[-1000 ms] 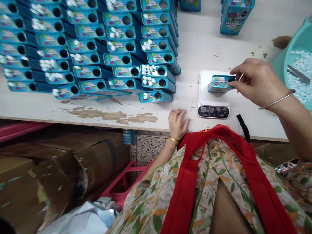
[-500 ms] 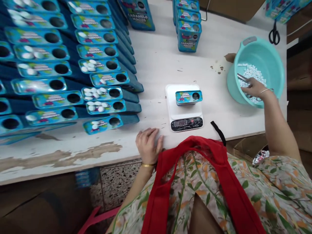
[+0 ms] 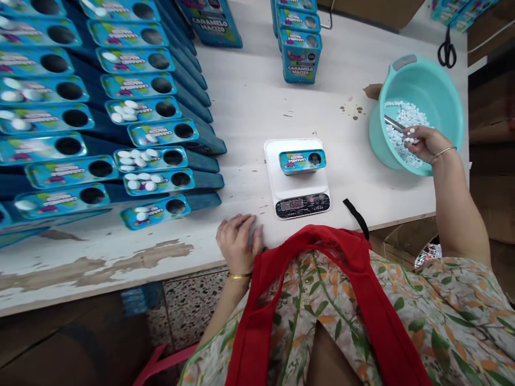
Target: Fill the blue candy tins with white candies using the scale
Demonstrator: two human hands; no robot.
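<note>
My right hand is over the turquoise tub, pinching a few white candies in its fingertips. Loose white candies lie in the bottom of the tub, and a metal scoop handle sticks up beside the fingers. On the near table edge rests my left hand, fingers spread and holding nothing. Between the hands, a blue candy tin with a round opening in its top stands on a white kitchen scale, whose display seems to read 1500.
Rows of blue tins fill the left side, several with white candies on their lids. More tins stand at the back. Black scissors lie behind the tub. A black strap lies at the front edge.
My right hand has risen from among the candies in the tub and now shows some in its fingers. The scale's display has changed. My left hand stays on the table edge.
</note>
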